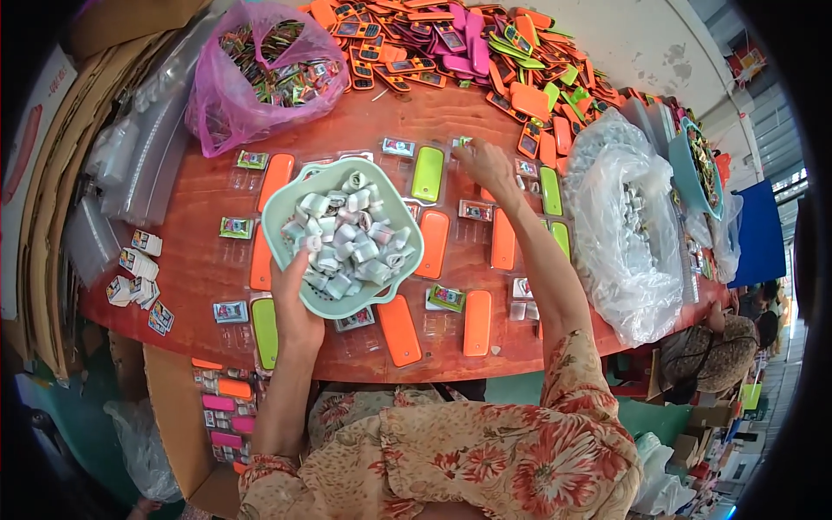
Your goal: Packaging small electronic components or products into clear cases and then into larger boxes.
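Note:
My left hand grips the near left rim of a pale green plastic basket, thumb over the edge. Small whitish rolled pieces fill the basket, which is held above the table. My right hand reaches far forward, fingers pinched together over a clear plastic tray; whatever they hold is hidden. A small green packet shows at those fingertips. Around both hands lie clear trays with toy phones, such as a lime one and an orange one, and small packets.
A pink bag of small packets stands far left. Loose toy phones are heaped at the back. Clear bags and a blue basket sit right. Cards lie left. A carton holds filled packs below the table edge.

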`<state>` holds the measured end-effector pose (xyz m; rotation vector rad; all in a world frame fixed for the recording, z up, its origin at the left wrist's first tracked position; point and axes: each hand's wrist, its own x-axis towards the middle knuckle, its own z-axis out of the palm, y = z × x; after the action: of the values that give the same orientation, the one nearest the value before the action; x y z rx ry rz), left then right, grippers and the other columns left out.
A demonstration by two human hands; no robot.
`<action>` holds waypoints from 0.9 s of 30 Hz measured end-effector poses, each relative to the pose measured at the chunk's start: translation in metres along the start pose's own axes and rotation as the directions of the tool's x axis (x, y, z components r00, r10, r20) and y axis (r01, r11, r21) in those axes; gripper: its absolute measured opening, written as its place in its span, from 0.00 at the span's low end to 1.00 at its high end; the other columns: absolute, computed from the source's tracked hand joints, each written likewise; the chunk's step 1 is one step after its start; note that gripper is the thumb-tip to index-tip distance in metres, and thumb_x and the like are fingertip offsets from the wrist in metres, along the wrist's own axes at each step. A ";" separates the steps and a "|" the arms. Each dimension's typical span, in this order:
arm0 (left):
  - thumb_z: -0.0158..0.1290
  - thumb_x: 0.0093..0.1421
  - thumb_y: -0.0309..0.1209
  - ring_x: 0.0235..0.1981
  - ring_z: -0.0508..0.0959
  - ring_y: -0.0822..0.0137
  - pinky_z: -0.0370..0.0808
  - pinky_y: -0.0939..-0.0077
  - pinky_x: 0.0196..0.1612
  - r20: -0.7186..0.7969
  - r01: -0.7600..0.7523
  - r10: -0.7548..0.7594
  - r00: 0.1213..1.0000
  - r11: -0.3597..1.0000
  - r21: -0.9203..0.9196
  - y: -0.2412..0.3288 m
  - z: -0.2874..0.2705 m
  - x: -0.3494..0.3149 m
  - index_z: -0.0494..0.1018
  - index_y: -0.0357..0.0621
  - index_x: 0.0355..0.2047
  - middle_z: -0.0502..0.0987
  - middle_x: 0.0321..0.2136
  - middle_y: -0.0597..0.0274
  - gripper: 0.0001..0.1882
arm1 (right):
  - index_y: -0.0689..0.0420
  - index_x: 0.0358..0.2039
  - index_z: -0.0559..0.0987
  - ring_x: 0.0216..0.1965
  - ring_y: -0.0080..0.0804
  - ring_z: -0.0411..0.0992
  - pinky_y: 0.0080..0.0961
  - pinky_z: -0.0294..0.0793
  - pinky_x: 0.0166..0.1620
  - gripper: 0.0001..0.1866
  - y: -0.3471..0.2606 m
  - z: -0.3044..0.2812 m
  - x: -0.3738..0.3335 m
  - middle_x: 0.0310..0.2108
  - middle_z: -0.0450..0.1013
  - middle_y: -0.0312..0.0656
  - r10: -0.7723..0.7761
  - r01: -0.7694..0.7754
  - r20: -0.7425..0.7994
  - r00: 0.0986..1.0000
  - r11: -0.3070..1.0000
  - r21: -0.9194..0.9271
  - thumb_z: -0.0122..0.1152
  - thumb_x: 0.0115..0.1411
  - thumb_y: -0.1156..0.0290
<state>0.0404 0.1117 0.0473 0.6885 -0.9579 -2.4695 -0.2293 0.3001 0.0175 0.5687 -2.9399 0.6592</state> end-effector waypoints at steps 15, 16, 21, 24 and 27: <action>0.46 0.53 0.29 0.47 0.65 0.66 0.64 0.71 0.48 0.040 0.005 -0.003 0.999 0.999 -0.048 -0.006 0.010 0.002 0.54 0.39 0.51 0.62 0.47 0.58 0.25 | 0.60 0.30 0.74 0.29 0.47 0.69 0.34 0.68 0.32 0.08 0.001 -0.012 -0.010 0.28 0.70 0.50 -0.291 0.303 -0.298 0.909 0.953 -0.006 0.50 0.51 0.71; 0.46 0.53 0.29 0.47 0.65 0.67 0.64 0.72 0.48 0.036 0.005 -0.004 0.999 0.999 -0.036 -0.005 0.010 0.002 0.54 0.39 0.51 0.62 0.46 0.58 0.25 | 0.61 0.33 0.74 0.28 0.41 0.70 0.29 0.69 0.31 0.09 -0.014 -0.022 -0.018 0.28 0.70 0.48 -0.327 0.363 -0.281 0.902 0.928 0.084 0.50 0.52 0.73; 0.45 0.51 0.26 0.46 0.66 0.68 0.65 0.72 0.46 0.061 -0.103 0.104 0.993 0.994 -0.028 -0.014 0.007 0.009 0.56 0.39 0.50 0.63 0.45 0.60 0.25 | 0.59 0.36 0.73 0.31 0.38 0.71 0.25 0.69 0.29 0.15 -0.099 -0.051 -0.090 0.30 0.71 0.45 -0.529 0.444 0.175 0.830 0.818 0.364 0.57 0.49 0.67; 0.45 0.51 0.26 0.44 0.67 0.69 0.66 0.74 0.45 0.056 -0.095 0.099 0.994 0.994 -0.058 -0.016 0.018 0.007 0.56 0.41 0.50 0.64 0.43 0.60 0.24 | 0.57 0.35 0.72 0.32 0.39 0.70 0.28 0.69 0.28 0.17 -0.129 -0.043 -0.121 0.29 0.71 0.42 -0.596 0.615 0.238 0.767 0.788 -0.010 0.61 0.44 0.64; 0.46 0.52 0.27 0.44 0.67 0.68 0.66 0.73 0.45 0.014 -0.101 0.100 0.995 0.994 0.030 -0.016 0.025 0.002 0.56 0.42 0.50 0.64 0.43 0.60 0.23 | 0.57 0.35 0.72 0.30 0.40 0.70 0.27 0.70 0.29 0.16 -0.120 -0.028 -0.113 0.29 0.71 0.44 -0.633 0.609 0.196 0.749 0.774 0.172 0.61 0.44 0.68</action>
<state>0.0209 0.1347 0.0514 0.6198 -1.0124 -2.3787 -0.0797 0.2497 0.0733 1.6538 -2.6321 0.6741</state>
